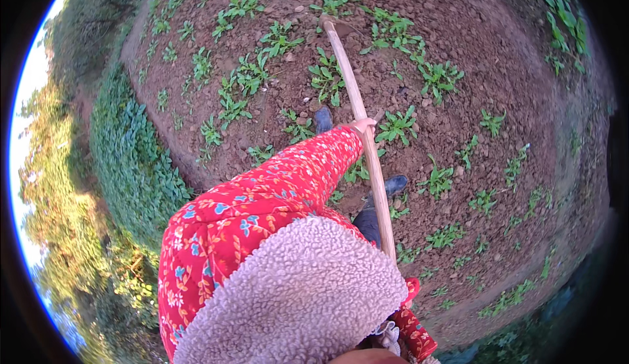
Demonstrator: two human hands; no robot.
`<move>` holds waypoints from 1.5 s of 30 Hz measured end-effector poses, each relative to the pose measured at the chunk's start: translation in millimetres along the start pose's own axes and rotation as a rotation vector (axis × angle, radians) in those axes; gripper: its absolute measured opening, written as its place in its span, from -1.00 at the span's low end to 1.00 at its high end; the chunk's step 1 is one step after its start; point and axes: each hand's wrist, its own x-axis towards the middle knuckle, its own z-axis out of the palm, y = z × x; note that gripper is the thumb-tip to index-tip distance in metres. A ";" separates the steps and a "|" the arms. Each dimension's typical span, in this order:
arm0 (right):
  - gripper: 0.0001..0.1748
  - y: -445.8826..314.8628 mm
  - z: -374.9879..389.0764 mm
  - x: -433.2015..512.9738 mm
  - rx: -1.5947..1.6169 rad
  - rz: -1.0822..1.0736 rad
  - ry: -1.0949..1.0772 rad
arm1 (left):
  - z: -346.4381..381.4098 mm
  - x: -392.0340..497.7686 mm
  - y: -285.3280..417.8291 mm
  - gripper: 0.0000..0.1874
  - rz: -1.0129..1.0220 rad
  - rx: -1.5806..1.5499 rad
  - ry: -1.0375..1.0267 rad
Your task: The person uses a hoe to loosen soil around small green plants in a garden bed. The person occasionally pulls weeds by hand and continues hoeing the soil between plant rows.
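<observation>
My left hand (364,124) grips the wooden handle (348,71) of a hoe around its middle. The long pale handle runs from under my fleece collar (295,290) out to the hoe's metal blade (342,27), which rests at the soil among leafy green seedlings. A leafy plant (397,126) grows just right of my left hand, and another plant (327,76) stands left of the handle. On my right side a red floral sleeve (415,334) shows near the handle's rear end. My right hand is almost wholly hidden there, so its hold cannot be made out.
Brown, crumbly soil (471,79) carries several scattered seedlings on both sides. My dark boots, one ahead (323,119) and one farther back (394,185), stand among them. Dense low foliage (132,157) borders the plot at left, with sunlit bushes (59,192) beyond. Larger leaves (565,17) grow at the upper right.
</observation>
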 end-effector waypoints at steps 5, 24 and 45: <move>-0.67 17.3 -70.2 52.6 -0.590 -0.124 0.369 | 14.6 -30.3 1.9 -0.71 -0.008 -0.509 -0.094; -0.73 -371.3 -92.6 139.7 -0.835 -1.034 0.114 | -407.0 -148.4 23.3 -0.68 0.044 -1.217 0.702; -0.71 -489.5 -139.7 100.6 -1.164 -1.060 0.094 | -349.1 -169.7 60.4 -0.73 0.034 -1.469 0.866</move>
